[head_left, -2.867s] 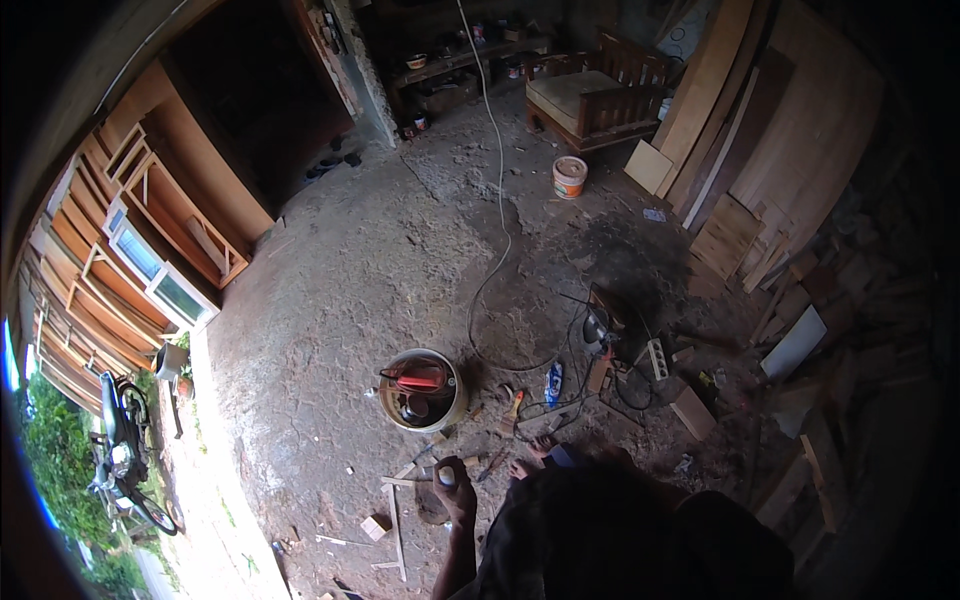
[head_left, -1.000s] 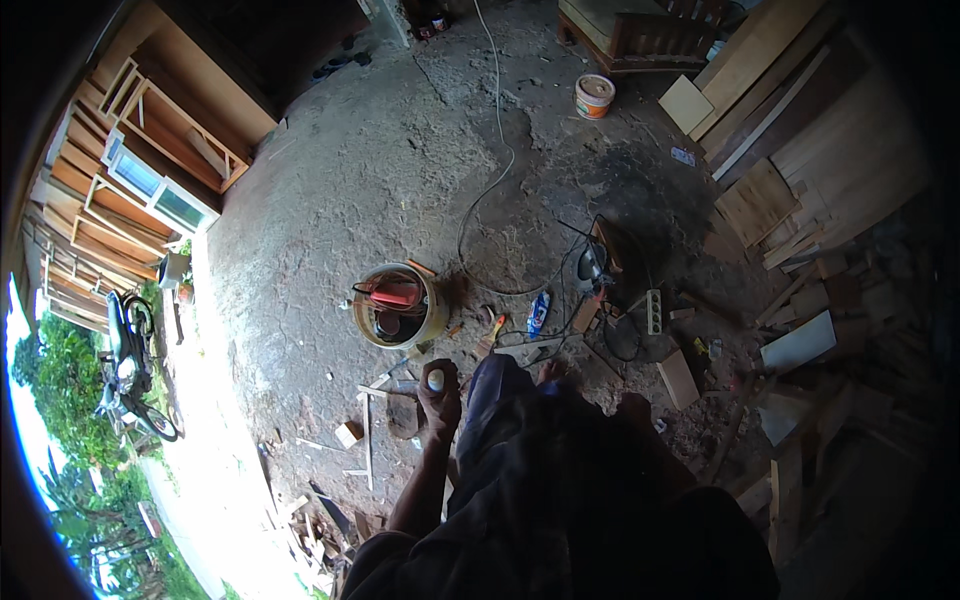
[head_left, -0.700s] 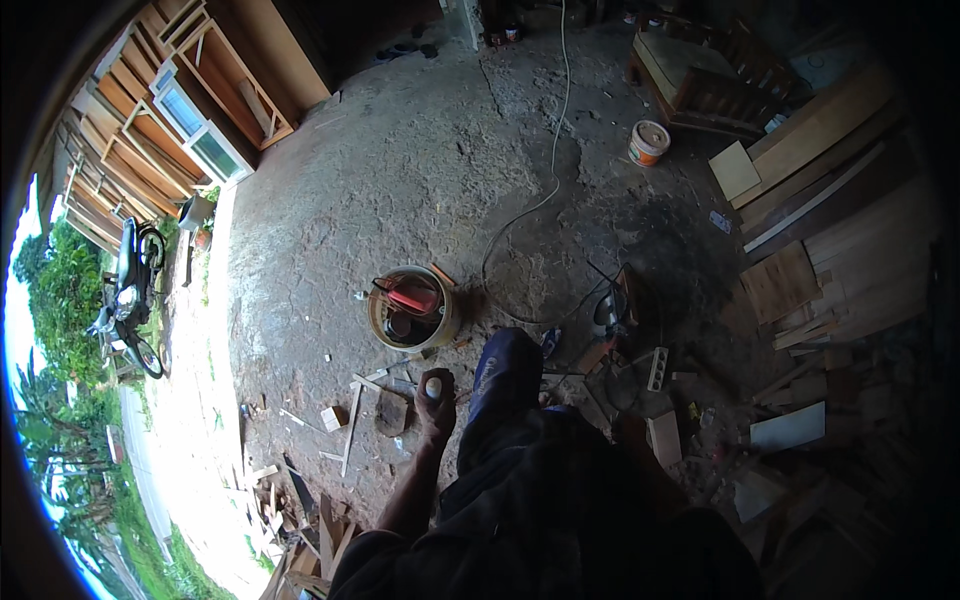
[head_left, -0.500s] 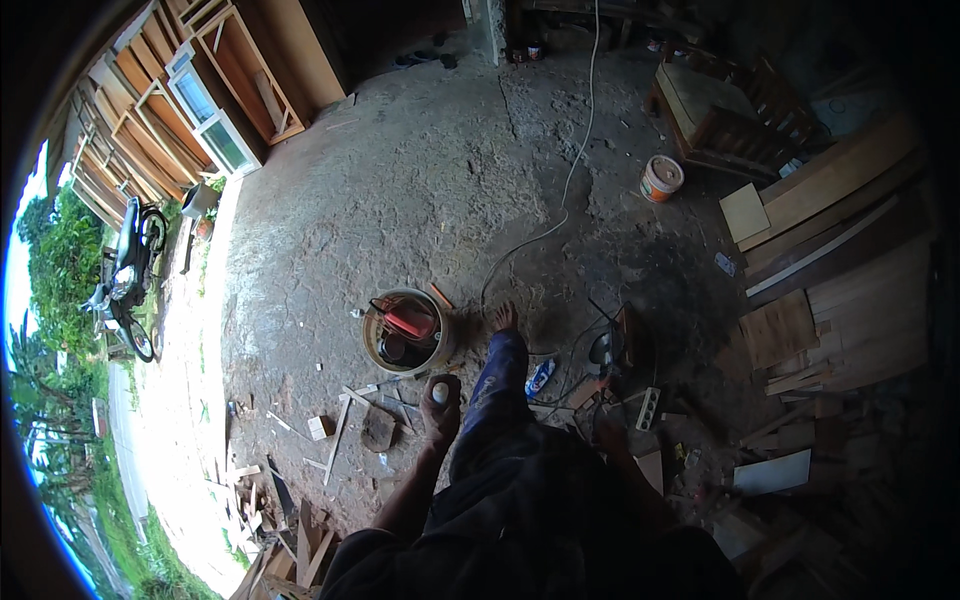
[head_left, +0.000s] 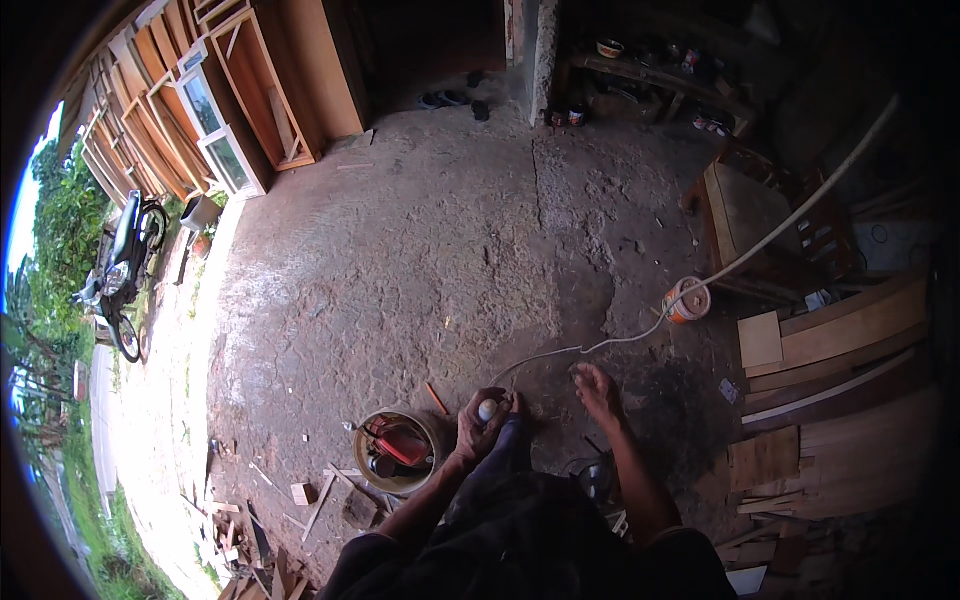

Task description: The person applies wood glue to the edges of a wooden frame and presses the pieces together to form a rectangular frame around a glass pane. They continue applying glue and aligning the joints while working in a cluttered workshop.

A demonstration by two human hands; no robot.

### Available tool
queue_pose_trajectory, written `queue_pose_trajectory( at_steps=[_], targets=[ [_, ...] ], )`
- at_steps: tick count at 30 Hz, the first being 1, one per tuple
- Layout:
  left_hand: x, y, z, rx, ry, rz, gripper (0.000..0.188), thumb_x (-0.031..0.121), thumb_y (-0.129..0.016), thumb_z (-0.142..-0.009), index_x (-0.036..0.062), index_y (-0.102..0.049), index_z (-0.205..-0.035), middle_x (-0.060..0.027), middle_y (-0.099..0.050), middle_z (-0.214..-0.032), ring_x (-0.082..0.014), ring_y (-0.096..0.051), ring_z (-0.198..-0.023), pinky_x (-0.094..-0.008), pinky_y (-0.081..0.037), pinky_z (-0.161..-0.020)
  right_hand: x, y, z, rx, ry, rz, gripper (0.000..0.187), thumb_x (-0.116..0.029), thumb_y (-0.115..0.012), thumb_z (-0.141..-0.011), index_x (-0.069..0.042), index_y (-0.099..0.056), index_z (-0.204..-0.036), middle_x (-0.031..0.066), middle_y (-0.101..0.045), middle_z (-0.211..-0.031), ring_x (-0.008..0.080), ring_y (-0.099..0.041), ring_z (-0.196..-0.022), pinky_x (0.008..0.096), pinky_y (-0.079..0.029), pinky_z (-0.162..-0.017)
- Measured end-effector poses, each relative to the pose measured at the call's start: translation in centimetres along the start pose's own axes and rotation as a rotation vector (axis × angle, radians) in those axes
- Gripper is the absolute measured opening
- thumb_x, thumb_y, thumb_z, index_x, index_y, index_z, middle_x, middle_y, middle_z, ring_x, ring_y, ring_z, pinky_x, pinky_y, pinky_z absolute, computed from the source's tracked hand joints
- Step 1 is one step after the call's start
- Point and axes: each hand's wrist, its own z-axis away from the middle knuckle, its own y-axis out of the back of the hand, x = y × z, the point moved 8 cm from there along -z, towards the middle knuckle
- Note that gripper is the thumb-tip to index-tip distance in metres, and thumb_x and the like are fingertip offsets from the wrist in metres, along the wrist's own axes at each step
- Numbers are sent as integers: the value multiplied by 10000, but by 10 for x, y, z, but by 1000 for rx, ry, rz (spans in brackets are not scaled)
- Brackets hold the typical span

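My left hand [head_left: 474,436] is wrapped round an object with a pale, round end [head_left: 487,410]; its body is hidden in my grip, so its kind does not show. Ahead and to the right, my right hand [head_left: 599,396] is raised over the floor with its fingers curled together. Whatever sits in those fingers, if anything, is too small and dark to name. A pale cord [head_left: 625,340] passes just beyond both hands and rises toward the upper right. Left of my left hand stands a round bucket [head_left: 437,455] with a red tool [head_left: 404,444] and dark items inside.
Wood offcuts [head_left: 318,505] litter the floor at lower left. On the right are an orange-and-white pail [head_left: 688,300], a wooden chair [head_left: 750,225] and stacked boards [head_left: 850,340]. Door frames [head_left: 265,95] lean at upper left; a motorcycle [head_left: 122,265] is outside. A dark round object [head_left: 594,482] lies below my right forearm.
My right hand has come up and forward from low beside my leg. My left hand has moved right and is still gripping the pale-ended object. The cord has swung over to the right.
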Motion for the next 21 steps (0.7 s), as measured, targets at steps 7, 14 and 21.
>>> queue_pose_trajectory(
  at_steps=[7, 14, 21],
  targets=[
    [65, 6, -130, 120, -39, 79, 125, 135, -668, -930, 40, -656, -1010, -23, -652, -813, -92, -598, -775, -261, -481, -702, -70, 105, -137, 387, -34, -199, 397, -225, -589, -976, -48, -503, -1321, 57, -625, -946, 134, -611, -723, 279, -510, -641],
    [46, 7, -223, 186, 43, 104, 108, 127, -662, -935, 44, -660, -1003, -21, -647, -836, -108, -609, -761, -267, -488, -681, 74, 192, -183, 666, -312, -330, 352, -139, -609, -926, -72, -531, -1263, 65, -615, -849, 137, -589, -589, 287, -456, -454],
    [44, -10, -376, 277, 49, 79, 147, 178, -669, -945, 53, -640, -1015, -37, -665, -861, -113, -645, -725, -231, -489, -560, 233, 177, -190, 568, -993, -429, 333, -174, -653, -853, -66, -594, -1162, 89, -615, -730, 204, -626, -609, 352, -499, -499]
  ],
)
